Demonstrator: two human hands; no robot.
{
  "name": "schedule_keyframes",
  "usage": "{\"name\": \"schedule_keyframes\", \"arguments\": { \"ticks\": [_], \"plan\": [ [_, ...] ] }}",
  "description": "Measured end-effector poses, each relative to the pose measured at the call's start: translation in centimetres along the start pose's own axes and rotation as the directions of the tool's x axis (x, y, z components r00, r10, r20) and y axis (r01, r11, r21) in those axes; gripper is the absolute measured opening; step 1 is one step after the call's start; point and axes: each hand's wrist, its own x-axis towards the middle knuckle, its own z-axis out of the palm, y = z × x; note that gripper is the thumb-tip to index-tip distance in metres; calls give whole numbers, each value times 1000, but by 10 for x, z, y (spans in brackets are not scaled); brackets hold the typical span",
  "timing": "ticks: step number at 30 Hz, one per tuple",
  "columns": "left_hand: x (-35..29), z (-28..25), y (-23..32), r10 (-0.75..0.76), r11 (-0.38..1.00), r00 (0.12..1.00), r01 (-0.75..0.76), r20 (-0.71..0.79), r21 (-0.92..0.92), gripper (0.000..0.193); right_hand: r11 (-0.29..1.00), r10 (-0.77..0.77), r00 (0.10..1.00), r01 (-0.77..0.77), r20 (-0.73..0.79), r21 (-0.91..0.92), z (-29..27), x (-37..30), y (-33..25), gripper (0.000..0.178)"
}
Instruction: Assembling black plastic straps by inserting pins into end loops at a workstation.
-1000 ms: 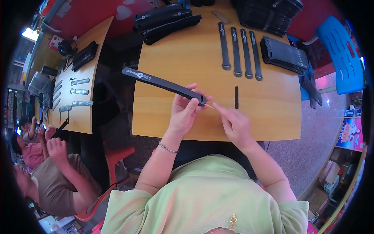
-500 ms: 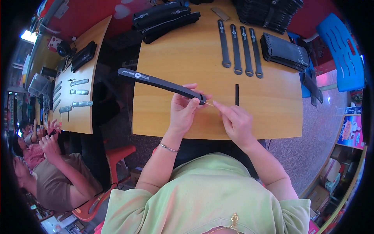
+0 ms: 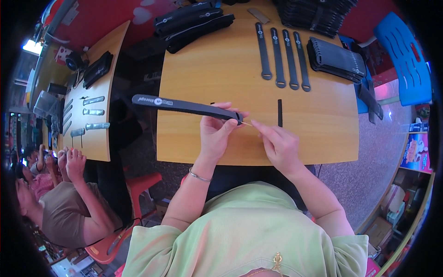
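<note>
A long black strap (image 3: 177, 105) with a rounded far end and pale lettering extends leftward over the table. My left hand (image 3: 214, 138) is closed around its near end, thumb on top. A thin, light-coloured stick (image 3: 247, 123) meets the strap's slotted end. Between thumb and forefinger, my right hand (image 3: 282, 147) pinches the stick's other end. Just beyond my right hand, a short black strip (image 3: 279, 112) lies on the table. Farther off, several black straps (image 3: 278, 57) rest side by side, their ringed ends toward me.
Stacked black straps (image 3: 336, 57) sit right of the row. Larger black piles stand at the back left (image 3: 196, 28) and back right (image 3: 316, 16) of the wooden table (image 3: 184, 74). A blue chair (image 3: 402, 69) is at the right. Another person (image 3: 69, 212) sits by a second table (image 3: 99, 138) at left.
The strap's far end has swung slightly down and toward me, lying more level. Both hands keep nearly the same place and hold. The person at left has raised their hands.
</note>
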Motion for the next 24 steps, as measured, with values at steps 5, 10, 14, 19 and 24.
{"name": "schedule_keyframes", "arguments": {
  "ticks": [5, 10, 14, 19, 24],
  "plan": [
    [0, 3, -1, 93, 992, 995, -96, 31, 88, 35, 1000, 12, 1000, -12, 11, 3, 1, -1, 0, 42],
    [0, 6, -4, 230, 945, 971, -237, 59, 223, 30, 998, 21, 999, -22, 26, 52, 0, -1, -1, 40],
    [1, 8, -4, 373, 834, 919, -393, 129, 386, 29, 995, 29, 999, -33, 42, 96, 1, -2, 0, 42],
    [-2, 13, -4, 463, 692, 866, -486, 189, 533, 32, 994, 33, 999, -37, 42, 102, 1, -4, 1, 46],
    [-1, 12, -4, 456, 667, 864, -491, 214, 561, 33, 998, 12, 1000, -14, 20, 60, 0, -3, 4, 48]
  ]
}}
